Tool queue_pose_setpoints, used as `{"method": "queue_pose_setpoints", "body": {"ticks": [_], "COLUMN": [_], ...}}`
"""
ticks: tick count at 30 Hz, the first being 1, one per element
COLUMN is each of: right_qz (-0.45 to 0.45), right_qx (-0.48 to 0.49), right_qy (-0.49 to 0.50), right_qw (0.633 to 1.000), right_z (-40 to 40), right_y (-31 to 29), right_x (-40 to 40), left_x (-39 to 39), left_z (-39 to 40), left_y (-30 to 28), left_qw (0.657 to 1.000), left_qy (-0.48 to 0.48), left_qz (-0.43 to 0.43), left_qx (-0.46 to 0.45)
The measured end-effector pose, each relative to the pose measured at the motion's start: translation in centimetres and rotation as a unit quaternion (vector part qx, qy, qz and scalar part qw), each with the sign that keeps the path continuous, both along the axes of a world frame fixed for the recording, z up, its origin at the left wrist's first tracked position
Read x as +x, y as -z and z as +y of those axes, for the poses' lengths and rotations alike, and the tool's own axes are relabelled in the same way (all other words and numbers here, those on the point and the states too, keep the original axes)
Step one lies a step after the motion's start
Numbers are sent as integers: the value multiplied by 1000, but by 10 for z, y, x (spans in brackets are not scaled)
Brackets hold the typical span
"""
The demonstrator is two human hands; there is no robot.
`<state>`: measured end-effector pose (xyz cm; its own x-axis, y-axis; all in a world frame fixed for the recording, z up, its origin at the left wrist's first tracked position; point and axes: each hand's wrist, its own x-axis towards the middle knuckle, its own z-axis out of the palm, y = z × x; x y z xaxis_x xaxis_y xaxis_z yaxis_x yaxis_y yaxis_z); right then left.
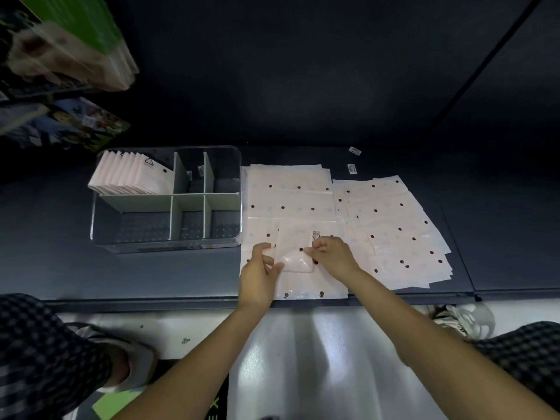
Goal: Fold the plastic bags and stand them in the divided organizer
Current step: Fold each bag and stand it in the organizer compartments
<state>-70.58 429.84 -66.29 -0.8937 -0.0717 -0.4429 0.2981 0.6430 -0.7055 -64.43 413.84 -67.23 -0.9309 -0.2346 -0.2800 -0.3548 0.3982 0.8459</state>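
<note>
A pale pink plastic bag with dark dots [295, 241] lies on the dark shelf, partly folded, on top of other flat bags. My left hand [259, 275] pinches its left edge and my right hand [331, 256] pinches its right side, a folded flap bulging between them. A clear divided organizer [121, 241] with grey-green partitions stands to the left. Its back-left compartment holds several folded bags [130, 174] standing upright; the other compartments look empty.
Flat dotted bags are spread in overlapping stacks, one behind my hands [288, 192] and one to the right [394, 225]. Two small labels [354, 151] lie on the shelf behind them. Packaged goods [69, 47] hang at upper left. The shelf's front edge [151, 301] runs below my hands.
</note>
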Motion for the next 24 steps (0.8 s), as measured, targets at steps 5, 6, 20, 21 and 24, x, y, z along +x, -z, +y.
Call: {"method": "queue_pose_setpoints", "body": {"ticks": [5, 6, 20, 21, 24], "right_qz": [-12, -14, 25, -13, -50], "right_qx": [42, 48, -188, -207, -278], "right_qy": [7, 11, -48, -50, 26], "right_qw": [999, 999, 981, 977, 959], "right_z": [-7, -8, -49, -51, -50], "right_y": [1, 0, -7, -5, 1], "right_x": [-8, -10, 1, -2, -17], "left_x": [20, 23, 22, 22, 23], "left_z": [-6, -6, -13, -12, -11], "left_y": [2, 6, 26, 26, 28], "left_qw": [919, 887, 784, 787, 796], "left_qy": [231, 298, 439, 438, 432], "left_qz": [177, 162, 71, 69, 73], "left_qx": [-267, -314, -433, -430, -418]}}
